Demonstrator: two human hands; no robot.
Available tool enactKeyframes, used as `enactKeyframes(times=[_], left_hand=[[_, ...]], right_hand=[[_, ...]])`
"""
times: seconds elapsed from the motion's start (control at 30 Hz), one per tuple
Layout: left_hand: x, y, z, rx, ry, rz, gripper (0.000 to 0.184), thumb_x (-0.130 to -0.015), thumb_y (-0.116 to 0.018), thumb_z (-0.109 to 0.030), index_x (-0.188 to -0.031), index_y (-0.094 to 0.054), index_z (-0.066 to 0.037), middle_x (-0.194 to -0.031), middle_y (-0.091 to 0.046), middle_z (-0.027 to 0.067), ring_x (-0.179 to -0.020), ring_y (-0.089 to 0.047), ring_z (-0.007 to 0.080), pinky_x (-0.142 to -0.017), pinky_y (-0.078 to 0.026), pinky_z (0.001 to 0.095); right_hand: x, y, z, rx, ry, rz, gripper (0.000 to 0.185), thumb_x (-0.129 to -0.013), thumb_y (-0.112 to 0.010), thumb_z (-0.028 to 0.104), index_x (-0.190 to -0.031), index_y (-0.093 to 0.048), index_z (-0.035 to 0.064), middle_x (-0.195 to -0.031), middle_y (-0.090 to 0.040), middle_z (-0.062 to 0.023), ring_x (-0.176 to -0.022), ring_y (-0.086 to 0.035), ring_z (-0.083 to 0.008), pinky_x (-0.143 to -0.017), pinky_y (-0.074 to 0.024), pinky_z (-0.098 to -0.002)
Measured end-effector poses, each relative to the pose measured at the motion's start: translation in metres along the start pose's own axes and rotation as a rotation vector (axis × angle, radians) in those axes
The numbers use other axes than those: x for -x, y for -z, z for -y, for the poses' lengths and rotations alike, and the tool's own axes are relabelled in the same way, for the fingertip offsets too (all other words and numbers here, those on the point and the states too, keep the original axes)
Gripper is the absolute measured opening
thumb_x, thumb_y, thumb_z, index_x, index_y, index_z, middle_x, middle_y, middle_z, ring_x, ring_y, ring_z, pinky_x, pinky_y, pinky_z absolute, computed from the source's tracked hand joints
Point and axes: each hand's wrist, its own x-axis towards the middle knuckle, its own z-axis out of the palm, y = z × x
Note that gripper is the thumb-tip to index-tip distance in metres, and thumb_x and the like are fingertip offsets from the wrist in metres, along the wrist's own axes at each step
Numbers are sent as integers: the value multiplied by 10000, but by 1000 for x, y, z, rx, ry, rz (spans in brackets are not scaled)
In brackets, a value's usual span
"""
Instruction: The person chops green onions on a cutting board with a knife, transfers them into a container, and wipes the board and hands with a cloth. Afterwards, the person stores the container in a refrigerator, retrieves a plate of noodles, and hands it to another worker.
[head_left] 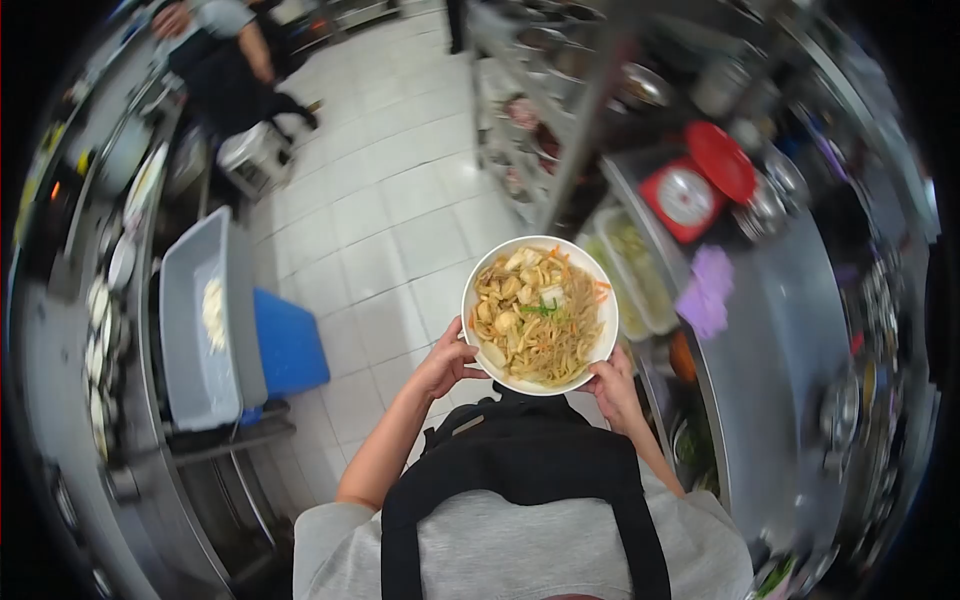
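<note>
A white bowl (pixel 468 290) full of fried noodles (pixel 555 350) is held out in front of my chest, above the tiled floor. Pale chunks, carrot strips and a bit of green lie on the noodles. My left hand (pixel 448 366) grips the bowl's lower left rim, thumb toward the top edge and fingers curled beneath. On the opposite side my right hand (pixel 612 385) holds the lower right rim, its fingers partly hidden under the bowl. The bowl looks close to level, with its food facing up to me.
To the left stands a grey tub (pixel 200 380) with something white inside, beside a blue bin (pixel 290 340). A steel counter (pixel 770 330) on the right carries a red scale (pixel 685 198) and a purple cloth (pixel 707 292). Another person (pixel 215 75) is at the far left, near a white stool (pixel 255 160).
</note>
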Motion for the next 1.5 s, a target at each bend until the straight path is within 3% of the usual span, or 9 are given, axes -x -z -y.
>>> enactKeyframes(times=[0.2,0.3,0.57,0.77,0.9,1.1,1.23,1.37,1.5], left_hand=[[5,63,-22,54,-199,-426,741,-753,-555,-17,-1419,-244,-105,-1191,-536,150,-996,-613,270,-782,-575,449],[-6,88,-65,149,-314,-502,735,-748,-544,-6,-1418,-258,-102,-1179,-536,142,-988,-615,256,-784,-573,445],[-29,132,-164,336,-516,-745,711,-708,-529,-11,-1383,-313,-73,-1240,-521,159,-1063,-601,280,-817,-560,467],[-53,197,-231,384,-646,-820,722,-691,-534,-17,-1379,-323,-69,-1234,-531,159,-1012,-629,292,-764,-580,477],[-76,250,-280,391,-672,-870,715,-697,-528,-13,-1375,-305,-59,-1137,-576,181,-935,-653,285,-734,-588,462],[-116,349,-424,347,-665,-836,717,-714,-513,-28,-1389,-271,-48,-1227,-536,198,-1000,-642,309,-801,-563,491],[-144,422,-541,296,-835,-759,668,-740,-486,-27,-1376,-282,-63,-1288,-508,145,-1059,-618,286,-871,-531,512],[-167,499,-643,250,-873,-761,636,-748,-480,-23,-1359,-305,-60,-1285,-517,144,-1076,-614,286,-856,-532,519],[-181,573,-730,242,-868,-830,546,-740,-483,-25,-1275,-378,-52,-1198,-576,127,-946,-671,258,-849,-550,458]], right_hand=[[-105,-94,17,144,-79,333,567,-760,-483,12,-1310,-344,18,-1141,-569,-178,-867,-675,-289,-597,-613,-414],[-163,-157,47,260,-104,440,557,-755,-484,-7,-1293,-340,0,-1138,-572,-193,-839,-686,-303,-563,-616,-407],[-284,-315,115,467,-171,824,562,-807,-536,35,-1330,-337,-12,-1079,-624,-177,-773,-696,-238,-589,-615,-338],[-363,-430,125,586,-175,965,529,-811,-549,60,-1300,-364,-19,-1059,-635,-168,-767,-698,-229,-616,-615,-339],[-414,-498,122,647,-202,954,531,-793,-552,67,-1286,-383,-37,-1065,-629,-186,-815,-695,-249,-627,-615,-358],[-506,-643,154,619,-109,959,493,-796,-549,59,-1263,-422,-38,-1044,-645,-180,-780,-700,-246,-598,-609,-364],[-575,-765,185,612,-4,1012,463,-820,-535,73,-1256,-423,-37,-956,-667,-162,-674,-694,-231,-587,-606,-354],[-646,-878,206,606,56,1063,441,-819,-536,92,-1228,-433,-37,-932,-662,-157,-640,-682,-227,-586,-605,-349],[-713,-990,209,672,33,1136,422,-809,-536,98,-1198,-442,-35,-939,-647,-165,-717,-683,-261,-645,-606,-393]])
